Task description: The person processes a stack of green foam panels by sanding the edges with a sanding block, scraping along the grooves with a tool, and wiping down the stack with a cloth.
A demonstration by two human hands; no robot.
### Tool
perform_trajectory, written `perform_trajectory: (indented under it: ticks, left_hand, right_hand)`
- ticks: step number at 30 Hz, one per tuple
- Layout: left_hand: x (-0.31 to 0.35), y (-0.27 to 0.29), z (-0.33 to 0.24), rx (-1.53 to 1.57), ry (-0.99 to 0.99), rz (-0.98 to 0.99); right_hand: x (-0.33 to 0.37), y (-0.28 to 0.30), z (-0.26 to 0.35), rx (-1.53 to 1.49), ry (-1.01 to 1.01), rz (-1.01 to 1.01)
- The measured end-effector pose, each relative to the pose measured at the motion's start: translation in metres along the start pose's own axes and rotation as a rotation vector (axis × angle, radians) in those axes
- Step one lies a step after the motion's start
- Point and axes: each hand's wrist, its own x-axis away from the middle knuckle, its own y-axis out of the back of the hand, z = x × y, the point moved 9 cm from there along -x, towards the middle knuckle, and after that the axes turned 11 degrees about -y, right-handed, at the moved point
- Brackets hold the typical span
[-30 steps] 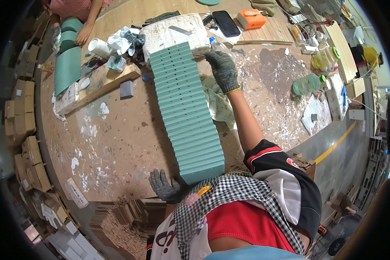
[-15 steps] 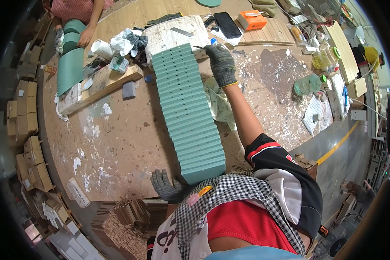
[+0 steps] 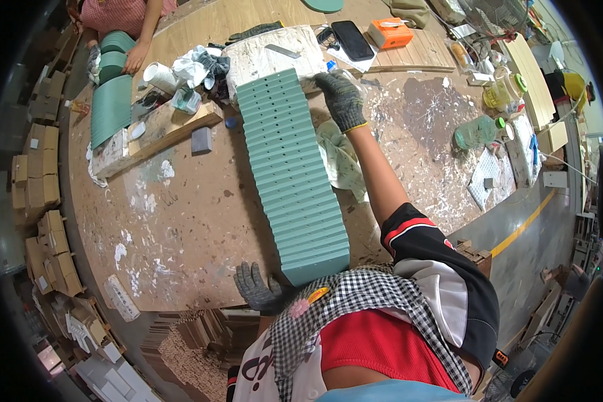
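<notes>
A long row of overlapping green boards with small dark holes lies across the table, running away from me. Its far end rests against a paint-stained white block, on which a flat grey metal strip lies. My right hand, in a dark knitted glove, is beside the far end of the row with its fingers bent downward; whatever they pinch is hidden. By the near left corner of the boards, my left hand, also gloved, has its fingers spread at the table edge.
A crumpled pale cloth lies right of the boards, a grey block to their left. A phone, an orange box and a green-capped jar stand farther off. A co-worker's hand touches green pieces at far left.
My right hand has shifted slightly, its fingers turning further down. The thin dark piece that stuck out from its fingertips no longer shows. My left hand stays in place.
</notes>
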Motion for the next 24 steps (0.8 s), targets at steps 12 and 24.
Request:
perform_trajectory:
  ticks: [12, 24]
  left_hand:
    - [0.000, 0.002, 0.003, 0.013, 0.025, 0.013]
    - [0.006, -0.006, 0.007, 0.062, 0.018, 0.085]
  right_hand:
    - [-0.010, 0.011, 0.010, -0.123, -0.163, -0.068]
    - [-0.011, -0.056, 0.135, 0.383, 0.447, 0.335]
